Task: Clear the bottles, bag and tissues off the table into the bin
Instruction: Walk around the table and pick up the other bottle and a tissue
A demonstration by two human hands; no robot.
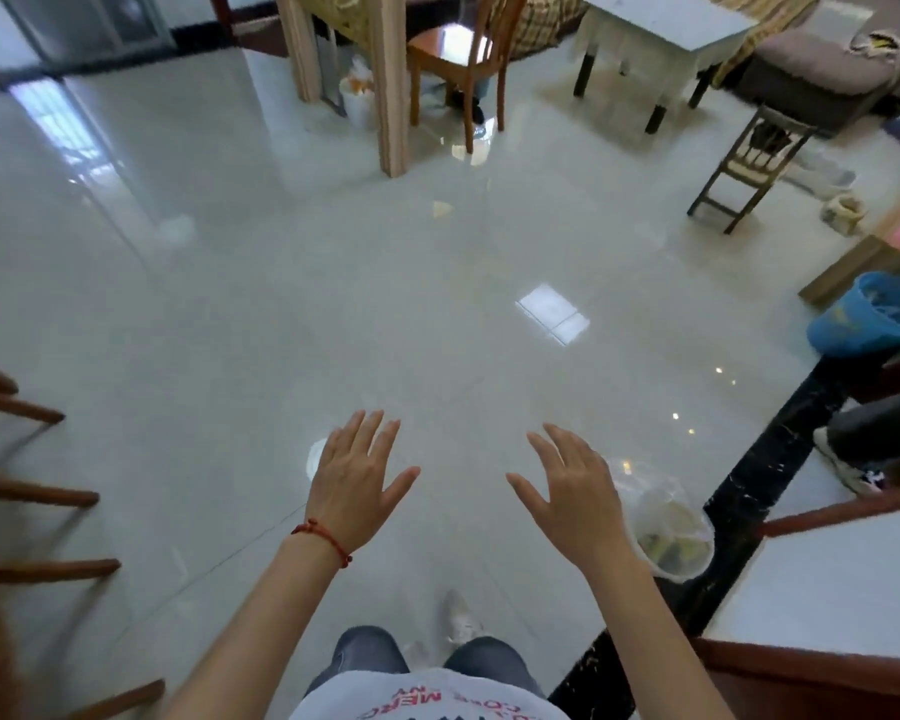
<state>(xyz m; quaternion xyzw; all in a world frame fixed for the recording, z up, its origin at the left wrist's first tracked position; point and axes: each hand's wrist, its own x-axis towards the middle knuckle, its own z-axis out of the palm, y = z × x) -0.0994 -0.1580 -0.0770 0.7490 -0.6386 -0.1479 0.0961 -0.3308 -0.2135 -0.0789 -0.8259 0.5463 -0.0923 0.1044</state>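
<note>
My left hand (357, 478) and my right hand (572, 498) are held out over the glossy tiled floor, palms down, fingers spread, holding nothing. A red string circles my left wrist. Just right of my right hand stands a small bin (666, 532) lined with a clear plastic bag, with rubbish inside. A white table (832, 589) with a dark wooden edge fills the lower right corner; the part in view is bare. No bottles, bag or tissues show on it.
A blue-lined bin (868, 314) stands at the right edge. Another person's leg and shoe (853, 459) are at the right. Wooden chair legs (32, 491) line the left. Far ahead are a wooden chair (458, 59), a small table (661, 39) and a dark chair (749, 168).
</note>
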